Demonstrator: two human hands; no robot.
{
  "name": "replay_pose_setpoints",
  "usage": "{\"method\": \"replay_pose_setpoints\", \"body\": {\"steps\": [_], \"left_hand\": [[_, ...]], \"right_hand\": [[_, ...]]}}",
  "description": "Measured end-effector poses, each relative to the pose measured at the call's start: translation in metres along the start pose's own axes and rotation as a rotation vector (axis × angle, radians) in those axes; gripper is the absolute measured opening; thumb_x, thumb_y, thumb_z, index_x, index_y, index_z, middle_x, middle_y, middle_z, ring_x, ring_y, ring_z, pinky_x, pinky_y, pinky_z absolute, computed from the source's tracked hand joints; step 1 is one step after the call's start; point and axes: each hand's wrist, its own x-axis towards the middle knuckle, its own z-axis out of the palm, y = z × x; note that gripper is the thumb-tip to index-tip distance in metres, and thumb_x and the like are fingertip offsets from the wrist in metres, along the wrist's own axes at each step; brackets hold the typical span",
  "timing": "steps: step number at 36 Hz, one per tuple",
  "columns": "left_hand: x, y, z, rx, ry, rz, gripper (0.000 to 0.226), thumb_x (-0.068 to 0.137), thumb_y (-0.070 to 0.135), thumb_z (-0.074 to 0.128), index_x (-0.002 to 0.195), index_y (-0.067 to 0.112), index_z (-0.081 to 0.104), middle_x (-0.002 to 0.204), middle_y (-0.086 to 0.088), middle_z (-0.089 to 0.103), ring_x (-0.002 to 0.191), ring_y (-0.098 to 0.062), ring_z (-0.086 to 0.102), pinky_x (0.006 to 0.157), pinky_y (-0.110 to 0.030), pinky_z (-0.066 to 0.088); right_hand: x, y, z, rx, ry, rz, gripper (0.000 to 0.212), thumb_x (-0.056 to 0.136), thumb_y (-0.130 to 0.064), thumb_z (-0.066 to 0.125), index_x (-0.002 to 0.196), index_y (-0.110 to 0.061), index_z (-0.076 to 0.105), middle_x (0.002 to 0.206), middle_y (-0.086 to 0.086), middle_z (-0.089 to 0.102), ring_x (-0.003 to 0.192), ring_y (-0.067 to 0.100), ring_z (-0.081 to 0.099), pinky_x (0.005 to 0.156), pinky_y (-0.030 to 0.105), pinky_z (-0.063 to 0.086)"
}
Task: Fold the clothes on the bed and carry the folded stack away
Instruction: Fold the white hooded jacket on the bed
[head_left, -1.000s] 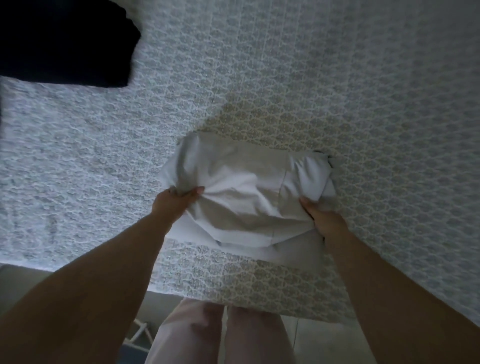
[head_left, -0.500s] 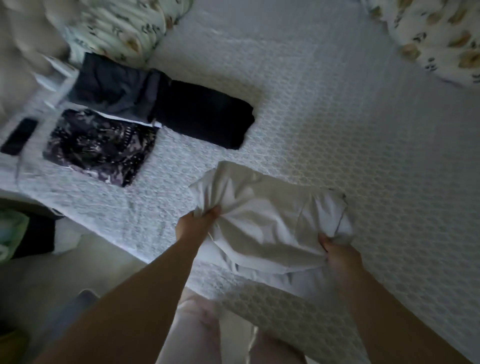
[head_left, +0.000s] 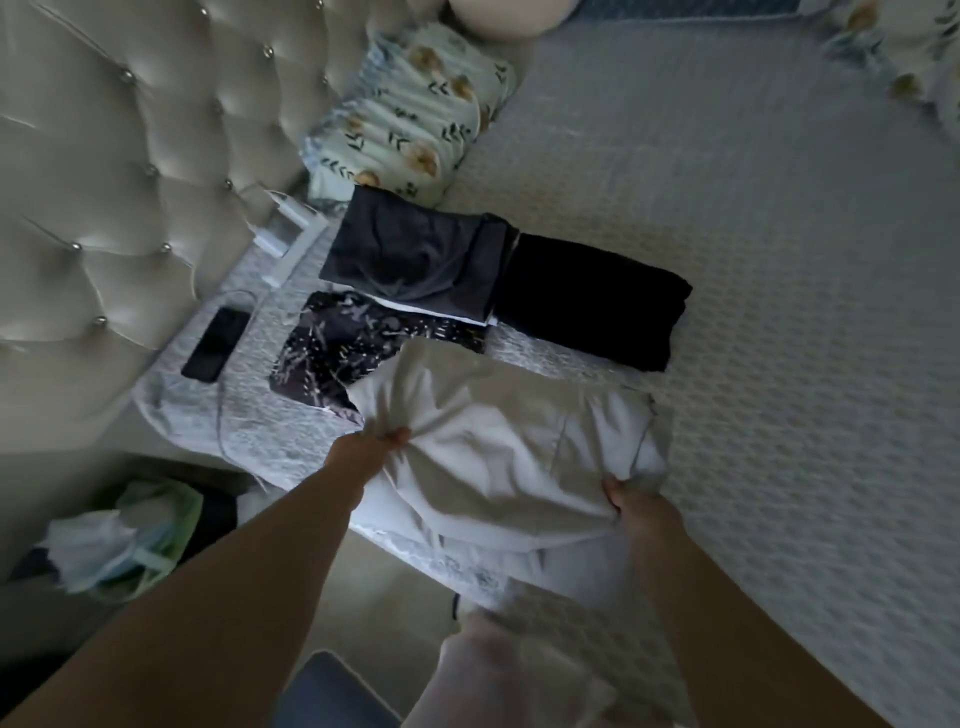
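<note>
A folded white garment (head_left: 498, 447) is lifted just above the near edge of the bed (head_left: 779, 312). My left hand (head_left: 374, 447) grips its left side and my right hand (head_left: 636, 501) grips its right side from below. Its far left corner overlaps a dark patterned folded garment (head_left: 337, 348). Behind that lie a dark grey folded garment (head_left: 410, 249) and a black folded garment (head_left: 592, 306), all on the white textured bedspread.
A tufted cream headboard (head_left: 119, 182) stands at left. A floral pillow (head_left: 410, 114) lies beyond the clothes. A black phone (head_left: 215, 344) with a cable and a white charger (head_left: 280, 228) lie by the headboard. Bags (head_left: 124, 535) sit on the floor at left.
Both hands have carried the white garment left toward the folded clothes, and the view has swung left and up, bringing the headboard, pillow and phone into sight.
</note>
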Motion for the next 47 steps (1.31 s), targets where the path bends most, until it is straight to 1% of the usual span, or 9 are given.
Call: {"method": "replay_pose_setpoints", "body": {"steps": [6, 17, 21, 25, 28, 35, 39, 42, 47], "left_hand": [[0.035, -0.002, -0.059, -0.024, 0.002, -0.044, 0.033, 0.077, 0.032, 0.078, 0.072, 0.011, 0.053, 0.071, -0.004, 0.051, 0.064, -0.015, 0.044, 0.057, -0.026, 0.034], [0.129, 0.005, -0.139, -0.095, 0.025, -0.050, 0.052, 0.077, 0.032, 0.078, 0.113, -0.002, 0.060, 0.100, -0.014, 0.063, 0.085, -0.025, 0.054, 0.073, -0.031, 0.038], [0.183, 0.029, -0.158, 0.009, -0.002, -0.013, 0.051, 0.080, 0.034, 0.074, 0.113, -0.003, 0.062, 0.098, -0.016, 0.063, 0.078, -0.023, 0.052, 0.061, -0.026, 0.036], [0.238, 0.049, -0.165, 0.045, -0.041, 0.016, 0.052, 0.085, 0.036, 0.070, 0.116, -0.005, 0.061, 0.108, -0.019, 0.064, 0.092, -0.028, 0.058, 0.074, -0.034, 0.042], [0.276, 0.056, -0.162, 0.052, -0.075, 0.035, 0.048, 0.089, 0.034, 0.065, 0.123, 0.001, 0.058, 0.123, -0.020, 0.060, 0.113, -0.033, 0.057, 0.080, -0.033, 0.046], [0.327, 0.035, -0.142, 0.211, -0.092, 0.018, 0.062, 0.082, 0.042, 0.070, 0.126, 0.002, 0.053, 0.121, -0.020, 0.060, 0.109, -0.035, 0.058, 0.090, -0.039, 0.046], [0.326, 0.031, -0.136, 0.487, 0.244, 0.309, 0.093, 0.070, 0.045, 0.078, 0.142, 0.007, 0.032, 0.142, -0.018, 0.035, 0.129, -0.036, 0.037, 0.107, -0.047, 0.032], [0.313, 0.049, -0.131, 0.513, 0.395, 0.718, 0.093, 0.066, 0.019, 0.072, 0.146, 0.003, 0.025, 0.149, -0.019, 0.028, 0.138, -0.036, 0.025, 0.115, -0.053, 0.015], [0.304, 0.081, -0.128, 0.682, 0.389, 1.220, 0.087, 0.068, 0.021, 0.072, 0.145, 0.014, 0.032, 0.148, -0.023, 0.032, 0.139, -0.039, 0.025, 0.113, -0.056, 0.002]], "right_hand": [[-0.011, -0.047, 0.043, 0.163, -0.046, -0.018, 0.059, 0.092, -0.038, 0.057, 0.134, 0.001, 0.046, 0.132, 0.024, 0.051, 0.119, 0.039, 0.050, 0.103, 0.049, 0.039], [-0.007, -0.149, 0.128, 0.236, -0.021, 0.008, 0.042, 0.095, -0.025, 0.057, 0.124, 0.004, 0.053, 0.126, 0.025, 0.055, 0.115, 0.036, 0.054, 0.101, 0.044, 0.042], [0.010, -0.181, 0.162, 0.242, 0.048, -0.039, 0.039, 0.097, -0.021, 0.051, 0.126, 0.004, 0.054, 0.129, 0.023, 0.055, 0.119, 0.034, 0.053, 0.078, 0.028, 0.045], [0.027, -0.208, 0.197, 0.311, 0.073, -0.021, 0.041, 0.097, -0.024, 0.051, 0.127, 0.004, 0.053, 0.130, 0.024, 0.054, 0.121, 0.037, 0.051, 0.102, 0.045, 0.041], [0.051, -0.221, 0.215, 0.371, 0.126, 0.033, 0.048, 0.093, -0.032, 0.057, 0.128, 0.000, 0.051, 0.126, 0.020, 0.056, 0.113, 0.037, 0.053, 0.101, 0.051, 0.042], [0.088, -0.225, 0.245, 0.269, 0.329, 0.039, 0.055, 0.084, -0.029, 0.066, 0.131, -0.004, 0.051, 0.129, 0.020, 0.055, 0.118, 0.035, 0.052, 0.097, 0.042, 0.044], [0.087, -0.233, 0.249, 0.008, 0.574, 0.046, 0.087, 0.080, -0.032, 0.069, 0.148, -0.015, 0.019, 0.150, 0.012, 0.024, 0.133, 0.033, 0.030, 0.104, 0.042, 0.033], [0.080, -0.248, 0.248, -0.299, 0.715, -0.252, 0.093, 0.072, -0.025, 0.067, 0.149, -0.025, 0.014, 0.155, 0.004, 0.012, 0.137, 0.028, 0.019, 0.110, 0.044, 0.022], [0.096, -0.275, 0.250, -0.790, 0.492, -0.540, 0.080, 0.078, -0.057, 0.052, 0.147, -0.034, 0.018, 0.157, 0.000, 0.015, 0.144, 0.025, 0.010, 0.114, 0.052, 0.010]]}}
